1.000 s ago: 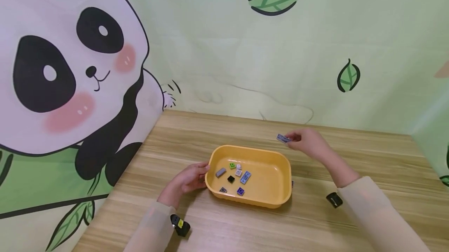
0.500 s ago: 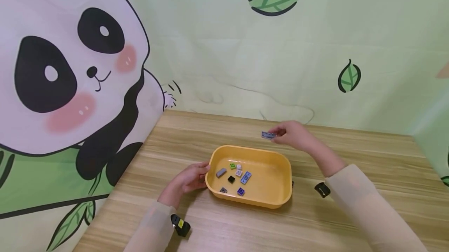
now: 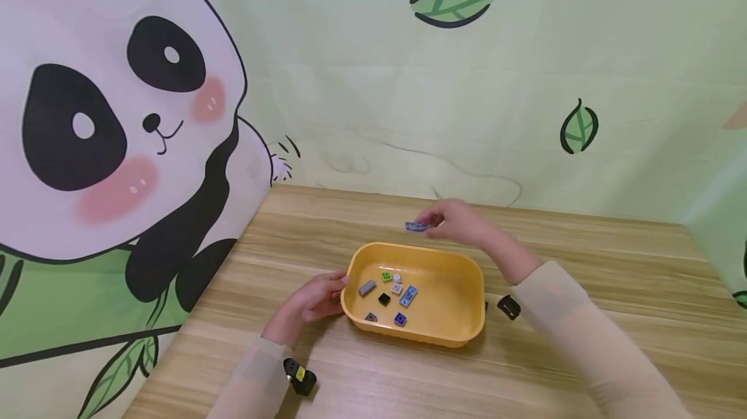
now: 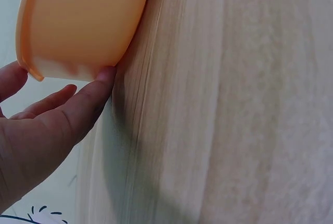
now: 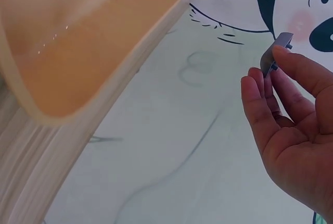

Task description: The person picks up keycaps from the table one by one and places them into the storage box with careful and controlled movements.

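Observation:
My left hand holds the left end of a yellow plastic tub. In the left wrist view, its fingers touch the rim and lower outside wall. Behind the tub and above the table, my right hand pinches a small grey-blue toy brick between thumb and fingers. The right wrist view shows the brick with a smooth curved top and small studs. Several small bricks lie at the left inside the tub, among them a lime-green one, a black one, and a long blue one.
The tub stands on a wood-grain table. A pale green cloth backdrop with a panda and leaves rises behind and to the left. A small dark thing shows beside the tub's right wall. Black devices sit on both wrists.
My right hand has moved left behind the tub with the grey-blue brick. The left hand and tub have stayed in place.

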{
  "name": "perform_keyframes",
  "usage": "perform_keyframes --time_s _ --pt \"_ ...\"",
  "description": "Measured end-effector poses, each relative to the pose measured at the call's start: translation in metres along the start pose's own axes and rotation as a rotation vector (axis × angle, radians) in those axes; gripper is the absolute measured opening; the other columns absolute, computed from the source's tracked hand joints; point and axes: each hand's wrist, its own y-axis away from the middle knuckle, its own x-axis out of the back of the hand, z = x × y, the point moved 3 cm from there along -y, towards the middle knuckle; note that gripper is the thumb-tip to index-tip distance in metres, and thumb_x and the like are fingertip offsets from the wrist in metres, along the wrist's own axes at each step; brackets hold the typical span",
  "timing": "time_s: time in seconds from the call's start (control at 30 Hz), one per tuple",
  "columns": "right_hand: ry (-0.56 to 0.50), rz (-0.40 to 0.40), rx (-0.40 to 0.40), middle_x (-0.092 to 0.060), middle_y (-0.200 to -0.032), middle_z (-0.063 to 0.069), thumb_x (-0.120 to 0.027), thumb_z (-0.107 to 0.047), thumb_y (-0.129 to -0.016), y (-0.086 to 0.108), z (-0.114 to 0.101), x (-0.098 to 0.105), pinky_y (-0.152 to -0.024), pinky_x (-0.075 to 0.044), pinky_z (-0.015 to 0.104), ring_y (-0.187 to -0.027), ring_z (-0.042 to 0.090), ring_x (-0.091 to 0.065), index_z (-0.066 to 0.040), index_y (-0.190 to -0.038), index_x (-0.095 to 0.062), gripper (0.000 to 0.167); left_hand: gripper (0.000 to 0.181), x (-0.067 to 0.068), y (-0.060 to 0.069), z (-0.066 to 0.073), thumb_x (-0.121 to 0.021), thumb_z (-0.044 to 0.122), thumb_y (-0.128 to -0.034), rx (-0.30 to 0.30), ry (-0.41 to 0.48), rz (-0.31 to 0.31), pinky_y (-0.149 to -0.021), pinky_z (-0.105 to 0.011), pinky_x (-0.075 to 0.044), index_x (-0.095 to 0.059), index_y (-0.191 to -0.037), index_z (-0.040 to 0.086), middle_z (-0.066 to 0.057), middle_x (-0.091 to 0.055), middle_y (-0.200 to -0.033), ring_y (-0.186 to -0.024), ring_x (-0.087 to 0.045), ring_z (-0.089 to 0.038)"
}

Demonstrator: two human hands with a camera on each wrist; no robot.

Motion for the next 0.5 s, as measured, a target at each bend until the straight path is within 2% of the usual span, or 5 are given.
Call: perform_keyframes --time_s 0.27,0.5 --pt "0.017 -0.009 0.031 -0.074 -0.114 0.017 -0.07 -0.005 -0.093 -0.014 0.0 -0.016 -0.094 -0.058 0.041 -0.103 0.028 -0.067 0.001 -0.12 -0.073 0.027 0.06 0.002 0.0 -0.002 -0.04 0.018 -0.1101 -0.005 0.014 -0.005 -0.088 -0.026 -0.051 -0.018 -0.16 -0.006 -0.007 -0.06 -0.131 -0.102 -0.056 -0.006" --pt "0.034 -0.056 0.014 -0.073 -0.114 0.014 -0.069 -0.008 -0.095 -0.022 -0.008 -0.032 -0.095 -0.057 0.039 -0.105 0.025 -0.066 -0.002 -0.121 -0.073 0.027 0.058 -0.001 0.001 0.0 -0.039 0.018 -0.1103 0.005 0.0 0.008 -0.088 -0.027 -0.052 -0.022 -0.159 -0.008 -0.016 -0.056 -0.139 -0.104 -0.057 -0.008"
